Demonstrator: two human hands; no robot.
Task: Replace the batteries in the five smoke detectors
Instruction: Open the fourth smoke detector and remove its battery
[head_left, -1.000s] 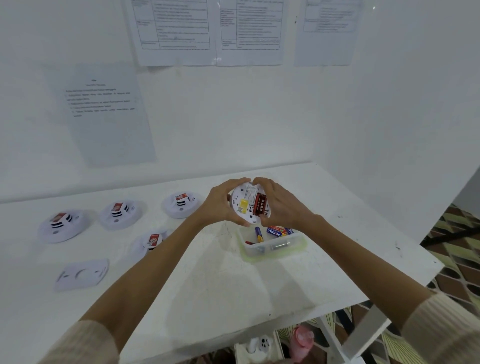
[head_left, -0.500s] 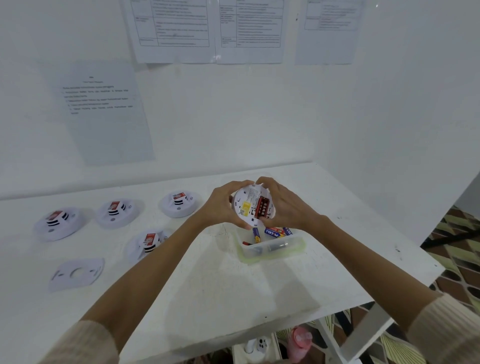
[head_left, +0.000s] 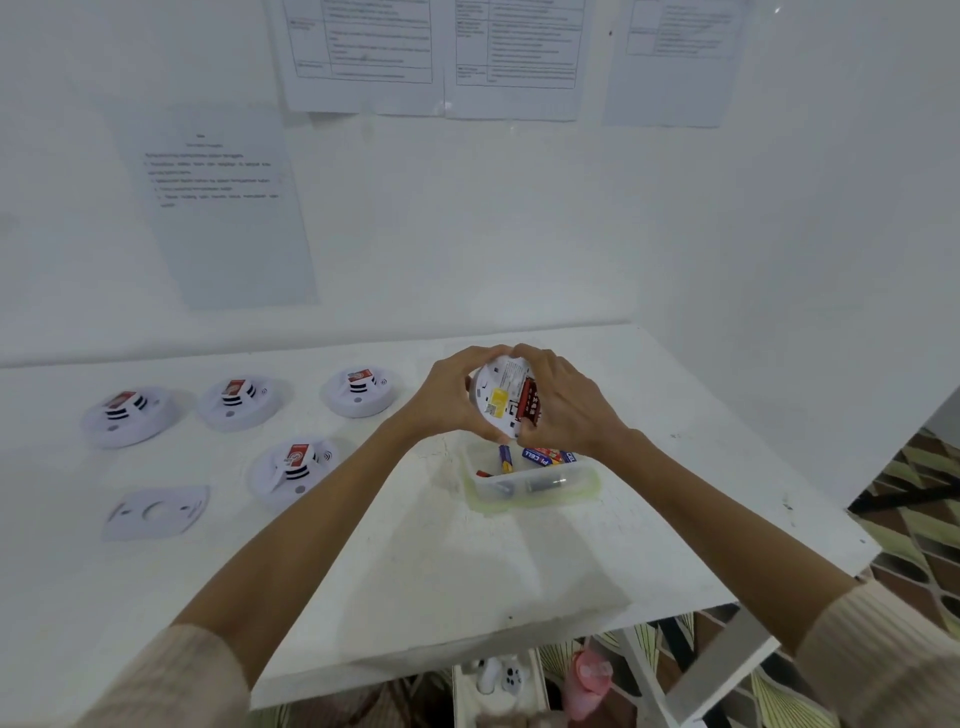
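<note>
A round white smoke detector (head_left: 497, 400) is held back-side towards me above the table, tilted, showing a yellow label and a red battery in its bay. My left hand (head_left: 448, 395) grips its left rim and my right hand (head_left: 563, 402) wraps its right side, thumb by the red battery. Below them a clear plastic box (head_left: 530, 483) holds loose batteries and a blue and red battery pack (head_left: 548, 456). Several more detectors lie face up: three in a back row (head_left: 127, 414) (head_left: 238, 402) (head_left: 361, 391) and one nearer (head_left: 293, 467).
A flat white mounting plate (head_left: 156, 512) lies at the left of the white table (head_left: 415, 571). Printed sheets hang on the wall (head_left: 218, 208) behind. The table's front edge is close; under it are a pink bottle (head_left: 589, 680) and a white box.
The held detector has stayed above the box with both hands on it, tilting slightly; the view has shifted a little. Nothing on the table moved.
</note>
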